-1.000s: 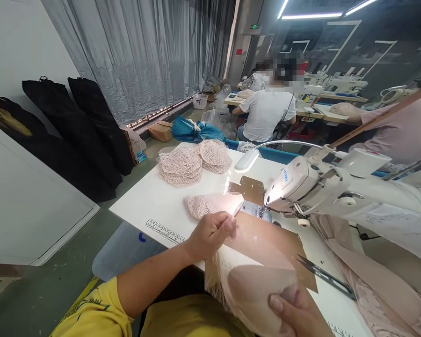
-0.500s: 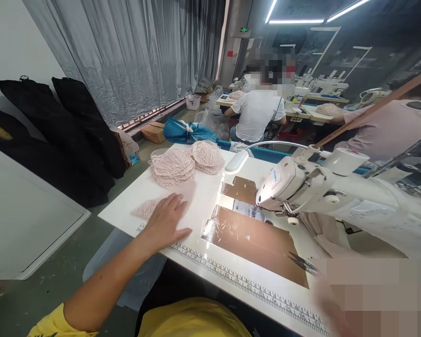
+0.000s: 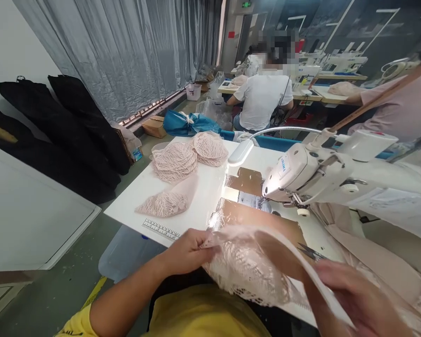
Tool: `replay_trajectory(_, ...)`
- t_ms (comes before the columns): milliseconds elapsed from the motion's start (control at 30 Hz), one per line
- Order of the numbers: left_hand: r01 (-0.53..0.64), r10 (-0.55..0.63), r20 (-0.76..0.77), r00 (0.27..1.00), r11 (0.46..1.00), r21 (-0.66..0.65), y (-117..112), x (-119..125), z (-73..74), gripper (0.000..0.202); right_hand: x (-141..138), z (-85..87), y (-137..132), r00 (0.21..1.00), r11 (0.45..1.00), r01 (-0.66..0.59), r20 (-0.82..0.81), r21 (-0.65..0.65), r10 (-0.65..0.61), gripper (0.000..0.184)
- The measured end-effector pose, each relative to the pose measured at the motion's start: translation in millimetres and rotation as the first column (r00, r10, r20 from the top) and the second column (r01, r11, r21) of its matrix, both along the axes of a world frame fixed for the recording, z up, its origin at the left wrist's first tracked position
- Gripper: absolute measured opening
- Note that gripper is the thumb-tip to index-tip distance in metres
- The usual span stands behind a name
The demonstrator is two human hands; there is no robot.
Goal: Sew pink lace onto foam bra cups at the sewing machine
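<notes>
A pale pink lace bra piece [image 3: 245, 267] with a moulded cup is stretched in front of my body, over the table's front edge. My left hand [image 3: 189, 250] pinches its left corner between thumb and fingers. Over at the right, my right hand [image 3: 361, 295] is blurred, its fingers closed on the piece's pale edge band. A pair of dark scissors [image 3: 311, 252] lies on the table just beyond the right fingertips. On the left part of the table rests a single lace piece [image 3: 164, 203], spread flat, with stacked lace cups [image 3: 175, 161] behind it.
A white sewing machine [image 3: 323, 173] stands at the right, its lamp [image 3: 241, 152] lit. Beige fabric [image 3: 358, 238] trails beneath its arm. A blue bundle [image 3: 189, 124] sits behind the table, and a person in a white shirt [image 3: 263, 100] works farther back.
My left hand has left the lace piece on the table and come right and nearer to me, now gripping the bra piece. My right hand has brought that piece into view from the lower right.
</notes>
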State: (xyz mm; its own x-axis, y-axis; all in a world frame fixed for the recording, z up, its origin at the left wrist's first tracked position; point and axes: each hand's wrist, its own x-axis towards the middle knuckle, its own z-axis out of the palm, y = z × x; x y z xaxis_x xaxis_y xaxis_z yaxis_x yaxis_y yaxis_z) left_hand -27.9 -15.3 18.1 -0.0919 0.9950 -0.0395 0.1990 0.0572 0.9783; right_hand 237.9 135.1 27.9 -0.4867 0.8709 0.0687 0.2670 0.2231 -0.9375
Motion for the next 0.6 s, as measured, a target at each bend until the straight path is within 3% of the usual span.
replay_trajectory(33,0.152,-0.153,0.145,0.978,0.988,0.016,-0.7,3.9,5.0,0.035,-8.8,-0.1,-2.4,0.998,1.000,-0.027,0.054,0.014,0.026,0.020)
replay_trajectory(67,0.279,-0.286,0.255,0.924,0.958,0.063,-0.6,8.5,10.6,0.039,-19.6,-0.8,-6.7,0.988,0.990,-0.131,0.077,-0.055,0.136,0.020)
replay_trajectory(133,0.373,-0.408,0.308,0.859,0.913,0.166,2.6,17.8,20.4,0.051,-41.2,-3.6,-19.0,0.919,0.856,-0.371,-0.010,-0.361,0.394,0.024)
replay_trajectory(167,0.349,-0.393,0.255,0.884,0.915,0.201,5.6,21.5,23.4,0.057,-49.5,-5.5,-26.2,0.884,0.749,-0.443,-0.104,-0.493,0.455,0.027)
replay_trajectory(233,0.245,-0.265,0.053,0.963,0.939,0.241,13.0,26.2,23.8,0.065,-59.1,-9.3,-40.4,0.863,0.555,-0.488,-0.274,-0.674,0.425,0.034)
replay_trajectory(300,0.209,-0.188,-0.112,0.976,0.953,0.217,20.0,28.5,17.3,0.069,-61.7,-11.7,-51.2,0.881,0.430,-0.464,-0.353,-0.774,0.315,0.039)
replay_trajectory(333,0.211,-0.190,-0.128,0.973,0.961,0.181,22.6,29.4,12.4,0.069,-61.7,-12.5,-54.4,0.894,0.403,-0.444,-0.366,-0.800,0.259,0.040)
replay_trajectory(367,0.215,-0.203,-0.101,0.974,0.968,0.127,24.4,30.5,7.2,0.066,-61.4,-13.1,-56.0,0.905,0.399,-0.425,-0.370,-0.812,0.211,0.040)
replay_trajectory(433,0.206,-0.206,0.017,0.978,0.978,0.015,26.0,33.9,-2.2,0.054,-60.7,-14.7,-54.4,0.924,0.471,-0.373,-0.364,-0.800,0.113,0.040)
replay_trajectory(533,0.123,-0.112,0.138,0.984,0.990,-0.069,27.2,40.7,-10.5,0.039,-58.6,-17.3,-43.3,0.954,0.667,-0.212,-0.299,-0.715,-0.017,0.042)
replay_trajectory(600,0.040,-0.032,0.159,0.987,0.998,-0.049,29.3,44.3,-12.3,0.042,-55.7,-16.3,-32.9,0.970,0.787,-0.167,-0.241,-0.594,0.024,0.042)
